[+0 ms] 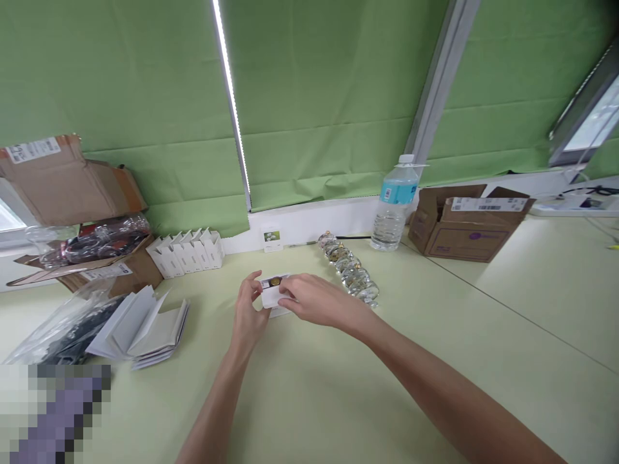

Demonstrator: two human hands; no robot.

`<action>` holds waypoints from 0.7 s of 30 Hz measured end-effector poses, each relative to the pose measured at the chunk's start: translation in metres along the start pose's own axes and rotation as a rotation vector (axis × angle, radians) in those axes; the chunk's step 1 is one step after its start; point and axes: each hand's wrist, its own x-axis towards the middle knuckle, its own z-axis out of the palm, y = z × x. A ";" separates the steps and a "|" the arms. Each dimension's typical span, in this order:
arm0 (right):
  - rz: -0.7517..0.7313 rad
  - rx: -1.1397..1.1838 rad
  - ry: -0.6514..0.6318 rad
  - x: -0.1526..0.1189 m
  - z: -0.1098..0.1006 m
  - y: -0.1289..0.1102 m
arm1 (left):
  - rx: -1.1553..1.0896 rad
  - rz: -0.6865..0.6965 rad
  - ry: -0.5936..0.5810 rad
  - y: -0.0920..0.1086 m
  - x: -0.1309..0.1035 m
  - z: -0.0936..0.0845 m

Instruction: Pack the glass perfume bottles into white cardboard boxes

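A small white box (271,298) is between my two hands above the table (309,393). At its top shows a dark area with a round gold-coloured piece (275,281); its kind is too small to tell. My left hand (248,312) is closed around the box's left side, thumb and fingers curled at its edges. My right hand (314,299) reaches in from the right, its fingers bent and pressed at the box's upper right. Those fingertips are partly hidden. Just beyond my right hand lies a row of several shiny, clear-wrapped pieces (345,265) with gold bits.
Several small white boxes (186,254) stand at back left, with folded white sheets (155,332) in front. Cardboard boxes (62,187) and plastic-wrapped items are stacked left. A water bottle (393,206) and an open carton (469,235) stand at back right. A small card (272,240) leans behind.
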 end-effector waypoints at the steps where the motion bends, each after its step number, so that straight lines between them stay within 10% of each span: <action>1: 0.010 0.011 0.020 0.002 0.001 0.000 | 0.013 0.009 0.000 0.001 0.000 0.000; 21: 0.153 -0.083 0.221 0.018 0.009 0.006 | -0.215 -0.251 -0.039 0.021 0.006 0.001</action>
